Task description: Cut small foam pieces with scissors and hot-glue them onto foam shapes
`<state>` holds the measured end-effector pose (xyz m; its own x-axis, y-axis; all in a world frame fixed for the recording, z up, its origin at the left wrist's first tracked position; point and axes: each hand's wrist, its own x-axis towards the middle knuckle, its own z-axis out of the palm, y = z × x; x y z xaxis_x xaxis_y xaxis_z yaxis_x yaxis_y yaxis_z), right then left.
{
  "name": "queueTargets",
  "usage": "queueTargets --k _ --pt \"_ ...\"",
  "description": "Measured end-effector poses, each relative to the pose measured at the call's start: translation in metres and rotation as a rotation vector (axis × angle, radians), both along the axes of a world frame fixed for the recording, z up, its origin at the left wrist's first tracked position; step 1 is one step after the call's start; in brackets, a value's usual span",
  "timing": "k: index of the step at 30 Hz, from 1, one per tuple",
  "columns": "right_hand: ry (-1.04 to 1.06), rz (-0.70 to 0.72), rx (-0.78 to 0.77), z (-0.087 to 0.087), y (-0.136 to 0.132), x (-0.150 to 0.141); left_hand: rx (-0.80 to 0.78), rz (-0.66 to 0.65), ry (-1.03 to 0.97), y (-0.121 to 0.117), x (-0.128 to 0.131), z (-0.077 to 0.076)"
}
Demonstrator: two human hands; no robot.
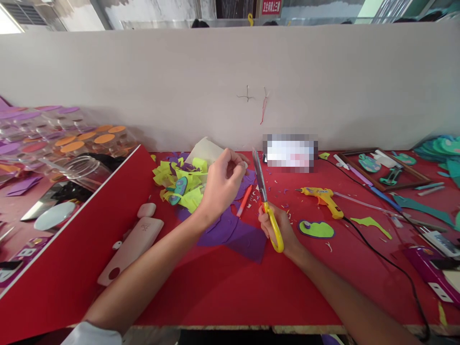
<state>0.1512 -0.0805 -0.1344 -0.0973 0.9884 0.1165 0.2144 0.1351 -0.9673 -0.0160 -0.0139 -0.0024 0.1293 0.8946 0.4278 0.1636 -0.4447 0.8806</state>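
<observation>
My left hand [222, 181] is raised above the scraps, thumb and fingers pinched together on a small pale piece [245, 165] whose kind I cannot make out. Opposite it, my right hand [282, 225] grips yellow-handled scissors [273, 226], blades pointing up and apart from the left hand. The blades look nearly closed. Under and behind my left hand lie yellow-green scraps [194, 197] and purple sheets [247, 239]. An orange-red pen [245, 200] rests between the hands. To the right of the scissors is a green cloud-shaped cutout [318, 229] with a purple edge.
A yellow glue gun [322, 197] with a black cord lies at right, near a brown frame [419, 184] holding teal pieces. A blurred-out screen [291, 154] leans at the back. At left, a pale power bank [132, 251] lies by a red divider [68, 258], with clear jars [88, 175] beyond.
</observation>
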Motion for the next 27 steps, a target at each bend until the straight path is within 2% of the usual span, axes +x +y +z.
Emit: queueTargets --k 7,13,27 --pt "0.069 -0.075 0.014 0.0022 0.0016 -0.0031 0.023 0.003 -0.014 -0.0011 0.0 0.0011" --pt "0.057 -0.049 0.022 -0.0024 0.0027 -0.001 0.042 -0.059 -0.015 0.0019 -0.0009 0.0005" --pt "0.033 0.023 0.052 -0.0038 0.0008 -0.0049 0.044 -0.068 -0.037 0.0047 -0.0013 -0.0036"
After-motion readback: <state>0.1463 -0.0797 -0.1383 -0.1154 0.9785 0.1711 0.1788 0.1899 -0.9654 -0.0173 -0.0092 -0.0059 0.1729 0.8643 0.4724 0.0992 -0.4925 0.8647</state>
